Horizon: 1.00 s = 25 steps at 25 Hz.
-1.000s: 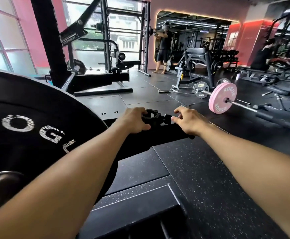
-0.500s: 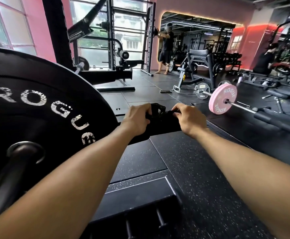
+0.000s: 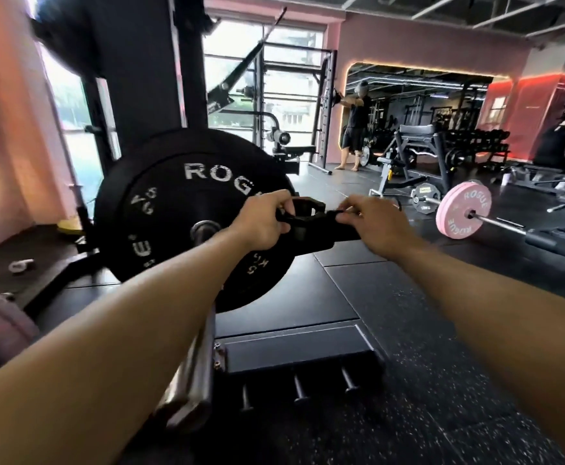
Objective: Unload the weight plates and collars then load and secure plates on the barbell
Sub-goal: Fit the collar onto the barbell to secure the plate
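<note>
Since the earlier frame my view has swung left and both hands have come with it, bringing the black plate square ahead. My left hand and right hand both grip the black collar between them, fingers curled on its lever and body. The collar appears to sit off the barbell sleeve, whose long axis runs from the plate toward me, lower left, nearer my left hand.

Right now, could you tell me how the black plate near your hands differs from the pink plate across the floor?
The black plate is larger in view and close by; the pink plate looks smaller and lies farther off. The black plate stands beside the hands and collar; nobody touches the pink plate. Both carry ROGUE lettering and sit on a bar.
</note>
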Tool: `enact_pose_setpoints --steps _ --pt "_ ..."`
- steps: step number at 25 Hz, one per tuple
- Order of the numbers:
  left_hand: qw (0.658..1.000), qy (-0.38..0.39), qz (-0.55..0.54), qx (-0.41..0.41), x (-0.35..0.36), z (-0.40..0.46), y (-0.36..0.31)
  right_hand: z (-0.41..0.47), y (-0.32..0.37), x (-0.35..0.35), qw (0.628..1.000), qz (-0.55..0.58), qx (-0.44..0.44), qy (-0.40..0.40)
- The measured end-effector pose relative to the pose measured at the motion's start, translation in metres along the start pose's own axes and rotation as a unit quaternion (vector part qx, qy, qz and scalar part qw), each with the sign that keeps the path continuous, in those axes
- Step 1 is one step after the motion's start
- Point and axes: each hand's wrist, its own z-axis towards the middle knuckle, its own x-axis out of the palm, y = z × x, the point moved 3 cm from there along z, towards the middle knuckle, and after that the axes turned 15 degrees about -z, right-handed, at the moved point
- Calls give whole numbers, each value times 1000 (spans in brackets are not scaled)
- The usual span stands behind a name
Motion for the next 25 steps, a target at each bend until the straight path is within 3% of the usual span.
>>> enact_pose_setpoints --steps 4,7,10,12,19,25 --pt "999 -20 -21 -27 -52 -83 -16 -53 59 -30 998 43 -32 -11" --pt "993 -12 -106 -42 -85 -146 -32 -94 103 -54 983 181 -15 13" --pt "972 -18 -219 -89 -105 -193 -49 -129 141 -66 942 317 47 98" --pt "963 -39 -240 -121 -115 -218 -62 -148 162 -73 919 360 69 146" --pt "907 -31 -333 -258 -126 -267 -59 -177 191 -77 888 392 133 199" --pt "879 -2 -333 -341 -101 -290 -40 -202 187 -49 878 377 163 246"
